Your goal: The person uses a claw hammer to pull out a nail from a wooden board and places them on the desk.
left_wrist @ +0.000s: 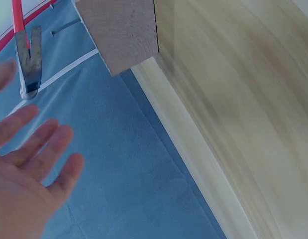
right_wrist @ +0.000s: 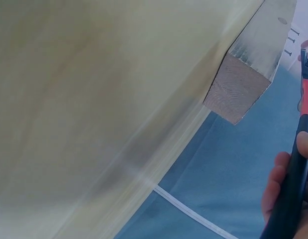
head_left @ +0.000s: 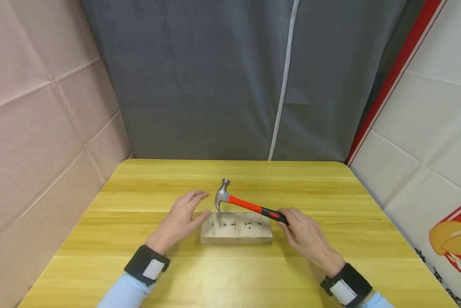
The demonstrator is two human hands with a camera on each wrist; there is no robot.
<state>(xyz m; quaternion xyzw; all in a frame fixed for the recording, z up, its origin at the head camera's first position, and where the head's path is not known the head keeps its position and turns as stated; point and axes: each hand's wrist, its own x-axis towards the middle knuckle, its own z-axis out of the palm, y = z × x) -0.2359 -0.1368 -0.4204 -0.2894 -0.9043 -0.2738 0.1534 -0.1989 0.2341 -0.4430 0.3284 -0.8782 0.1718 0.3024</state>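
Observation:
My right hand [head_left: 305, 235] grips a claw hammer [head_left: 245, 203] by the black end of its red and black handle. The hammer head is over the left part of a pale wooden block [head_left: 236, 236], its claw pointing down and the striking face up. Several nails [right_wrist: 291, 40] stick out of the block's top in the right wrist view. To the left of the hammer head, my left hand [head_left: 180, 222] is held up with spread fingers and nothing in it. In the left wrist view a nail [left_wrist: 65, 27] juts from the block near the claw.
The block lies on a yellow wood-grain table [head_left: 199, 278]. A grey-blue curtain [head_left: 199, 85] with a white strip hangs behind the table's far edge. Pale cloth [head_left: 41, 128] lines the left side, and a white printed sheet [head_left: 426, 128] lines the right.

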